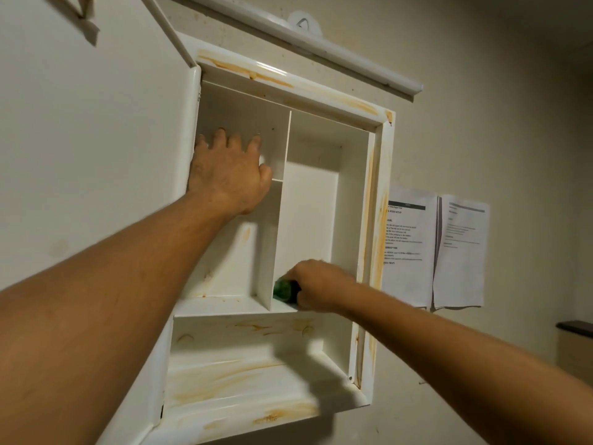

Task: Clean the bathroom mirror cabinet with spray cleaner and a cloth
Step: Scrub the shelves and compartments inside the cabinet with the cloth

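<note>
The white mirror cabinet (382,175) hangs on the wall with its door (96,155) swung open to the left. Orange-brown stains streak its frame, shelves and bottom ledge. My left hand (229,175) rests flat, fingers spread, against the back of the upper left compartment. My right hand (316,289) is closed on a green scrubbing cloth (282,290), pressed onto the middle shelf at the foot of the tall right compartment. No spray bottle is in view.
A white light fitting (321,49) runs above the cabinet. Two printed paper sheets (433,248) are stuck on the wall to the right. A dark ledge (576,327) shows at the right edge.
</note>
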Demonstrator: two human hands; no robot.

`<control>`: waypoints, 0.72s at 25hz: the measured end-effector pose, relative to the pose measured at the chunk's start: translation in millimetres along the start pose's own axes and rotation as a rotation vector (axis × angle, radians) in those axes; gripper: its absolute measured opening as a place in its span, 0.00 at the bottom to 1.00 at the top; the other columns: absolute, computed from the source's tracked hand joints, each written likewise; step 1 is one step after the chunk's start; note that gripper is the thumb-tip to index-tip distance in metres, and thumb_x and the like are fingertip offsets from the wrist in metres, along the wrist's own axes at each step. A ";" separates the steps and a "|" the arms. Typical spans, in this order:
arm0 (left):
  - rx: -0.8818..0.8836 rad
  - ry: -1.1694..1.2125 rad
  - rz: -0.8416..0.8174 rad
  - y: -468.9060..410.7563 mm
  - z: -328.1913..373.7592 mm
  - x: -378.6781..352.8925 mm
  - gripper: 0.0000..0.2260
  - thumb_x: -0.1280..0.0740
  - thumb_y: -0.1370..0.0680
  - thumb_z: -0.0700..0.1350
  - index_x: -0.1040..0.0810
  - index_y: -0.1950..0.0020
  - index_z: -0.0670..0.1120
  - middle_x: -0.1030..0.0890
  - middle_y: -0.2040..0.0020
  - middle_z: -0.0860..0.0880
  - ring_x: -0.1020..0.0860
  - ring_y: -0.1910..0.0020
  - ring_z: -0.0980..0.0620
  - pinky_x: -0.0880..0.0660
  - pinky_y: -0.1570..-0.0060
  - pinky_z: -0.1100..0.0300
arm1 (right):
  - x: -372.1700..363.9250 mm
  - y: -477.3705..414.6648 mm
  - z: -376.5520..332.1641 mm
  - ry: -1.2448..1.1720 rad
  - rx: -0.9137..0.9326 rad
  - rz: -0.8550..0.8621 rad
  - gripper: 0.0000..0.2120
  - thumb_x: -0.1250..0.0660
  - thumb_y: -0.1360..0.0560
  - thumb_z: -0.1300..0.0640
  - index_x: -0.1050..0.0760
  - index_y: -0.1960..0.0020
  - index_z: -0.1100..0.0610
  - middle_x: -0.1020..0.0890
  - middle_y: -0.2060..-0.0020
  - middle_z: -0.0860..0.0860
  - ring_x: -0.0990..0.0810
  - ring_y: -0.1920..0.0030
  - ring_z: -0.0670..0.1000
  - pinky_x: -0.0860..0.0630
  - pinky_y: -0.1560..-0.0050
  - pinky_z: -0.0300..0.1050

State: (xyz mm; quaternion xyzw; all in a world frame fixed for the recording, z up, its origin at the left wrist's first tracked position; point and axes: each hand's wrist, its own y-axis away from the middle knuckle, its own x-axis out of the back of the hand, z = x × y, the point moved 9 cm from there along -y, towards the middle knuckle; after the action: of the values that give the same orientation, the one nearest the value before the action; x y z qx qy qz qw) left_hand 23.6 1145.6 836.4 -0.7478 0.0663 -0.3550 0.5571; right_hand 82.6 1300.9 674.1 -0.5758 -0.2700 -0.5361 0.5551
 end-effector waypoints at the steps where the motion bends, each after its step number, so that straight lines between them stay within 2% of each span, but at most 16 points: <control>1: 0.000 -0.002 0.001 -0.3 0.0 -1.0 0.32 0.58 0.20 0.57 0.42 0.18 0.47 0.31 0.24 0.37 0.36 0.25 0.36 0.39 0.26 0.36 | 4.9 1.0 5.5 0.243 -0.036 0.004 0.09 0.33 0.22 0.56 0.22 0.43 0.53 0.19 0.56 0.52 0.20 0.57 0.55 0.22 0.58 0.48; 2: 0.001 -0.001 0.007 -0.1 0.1 -1.4 0.31 0.56 0.19 0.56 0.43 0.17 0.47 0.31 0.24 0.37 0.36 0.25 0.36 0.40 0.26 0.36 | 6.5 0.8 8.0 0.393 -0.061 0.016 0.09 0.34 0.22 0.54 0.23 0.42 0.54 0.20 0.57 0.52 0.20 0.58 0.55 0.22 0.59 0.50; 4: 0.005 0.009 0.008 0.1 0.4 -1.8 0.29 0.55 0.18 0.56 0.43 0.17 0.48 0.31 0.24 0.38 0.37 0.24 0.36 0.40 0.26 0.36 | 4.6 -1.8 7.5 0.414 -0.095 0.034 0.08 0.35 0.21 0.56 0.23 0.45 0.57 0.20 0.58 0.53 0.20 0.59 0.55 0.21 0.58 0.51; 6: 0.000 -0.005 0.007 -0.3 1.4 -2.8 0.30 0.56 0.19 0.57 0.43 0.17 0.48 0.31 0.24 0.38 0.36 0.24 0.36 0.39 0.26 0.36 | 2.4 -7.8 14.0 0.103 -0.144 0.070 0.08 0.36 0.23 0.59 0.19 0.47 0.59 0.17 0.57 0.53 0.19 0.57 0.54 0.18 0.54 0.49; 8: 0.005 -0.015 0.011 -1.4 0.4 -2.3 0.34 0.60 0.21 0.58 0.41 0.18 0.48 0.30 0.24 0.38 0.35 0.24 0.36 0.38 0.27 0.35 | -4.4 -9.2 13.1 -0.357 -0.187 0.057 0.12 0.38 0.23 0.62 0.18 0.46 0.58 0.16 0.52 0.54 0.18 0.53 0.54 0.18 0.50 0.49; 10: 0.007 -0.016 0.009 -1.7 -0.1 -0.7 0.36 0.62 0.24 0.58 0.40 0.18 0.47 0.30 0.25 0.38 0.35 0.25 0.36 0.38 0.27 0.36 | -11.4 -5.3 0.3 -0.801 -0.171 0.013 0.13 0.41 0.25 0.67 0.18 0.50 0.59 0.17 0.49 0.59 0.16 0.49 0.56 0.16 0.49 0.50; 11: 0.008 -0.016 0.008 -0.8 0.4 -0.3 0.37 0.62 0.24 0.59 0.40 0.19 0.47 0.30 0.25 0.38 0.35 0.25 0.36 0.38 0.27 0.36 | -14.9 -3.4 -3.7 -0.869 -0.125 -0.017 0.13 0.40 0.25 0.69 0.19 0.52 0.58 0.17 0.49 0.59 0.16 0.49 0.57 0.16 0.51 0.50; 12: 0.010 -0.015 0.006 0.4 0.9 -0.4 0.37 0.63 0.24 0.59 0.40 0.19 0.47 0.30 0.25 0.38 0.35 0.25 0.36 0.38 0.27 0.36 | -10.6 -1.9 -5.1 -0.754 -0.034 -0.010 0.11 0.38 0.25 0.68 0.20 0.52 0.56 0.17 0.51 0.57 0.16 0.50 0.57 0.17 0.53 0.49; 14: 0.013 -0.013 0.008 0.9 -0.1 -0.8 0.36 0.61 0.23 0.59 0.41 0.18 0.47 0.30 0.25 0.38 0.35 0.25 0.36 0.38 0.27 0.35 | -1.9 -0.3 0.7 -0.041 0.095 -0.004 0.05 0.34 0.24 0.59 0.22 0.49 0.53 0.19 0.56 0.52 0.19 0.56 0.55 0.19 0.54 0.51; 15: 0.012 -0.017 0.005 1.2 -0.3 -1.3 0.35 0.60 0.22 0.59 0.41 0.18 0.47 0.30 0.25 0.38 0.35 0.25 0.35 0.38 0.27 0.35 | 0.2 0.2 7.4 0.278 0.092 0.011 0.07 0.34 0.23 0.55 0.23 0.46 0.53 0.19 0.58 0.51 0.20 0.58 0.54 0.20 0.54 0.51; 16: 0.004 -0.022 0.000 0.1 0.2 -1.5 0.34 0.59 0.22 0.59 0.42 0.18 0.47 0.30 0.24 0.38 0.35 0.25 0.35 0.39 0.26 0.35 | -0.2 -0.9 15.0 0.446 0.054 0.022 0.09 0.35 0.23 0.52 0.23 0.45 0.53 0.19 0.58 0.51 0.20 0.59 0.54 0.20 0.55 0.52; 17: 0.001 -0.018 -0.006 -0.8 0.4 -1.6 0.33 0.58 0.21 0.59 0.42 0.18 0.47 0.30 0.24 0.38 0.35 0.25 0.35 0.39 0.26 0.35 | 0.7 -2.5 18.5 0.479 0.008 0.036 0.11 0.36 0.22 0.51 0.23 0.44 0.54 0.19 0.58 0.51 0.20 0.59 0.55 0.21 0.55 0.51; 18: 0.005 -0.016 -0.018 -0.2 0.0 -2.7 0.33 0.58 0.21 0.59 0.42 0.18 0.47 0.31 0.24 0.38 0.35 0.24 0.36 0.39 0.26 0.35 | -0.3 -3.6 17.4 0.405 -0.027 0.042 0.12 0.37 0.23 0.51 0.22 0.43 0.55 0.18 0.56 0.52 0.20 0.57 0.55 0.23 0.55 0.51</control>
State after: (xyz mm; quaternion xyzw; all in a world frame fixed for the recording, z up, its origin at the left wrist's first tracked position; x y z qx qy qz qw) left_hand 21.6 1147.0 835.3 -0.7498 0.0545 -0.3541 0.5563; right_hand 84.8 1318.0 678.5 -0.4691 -0.1336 -0.6329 0.6012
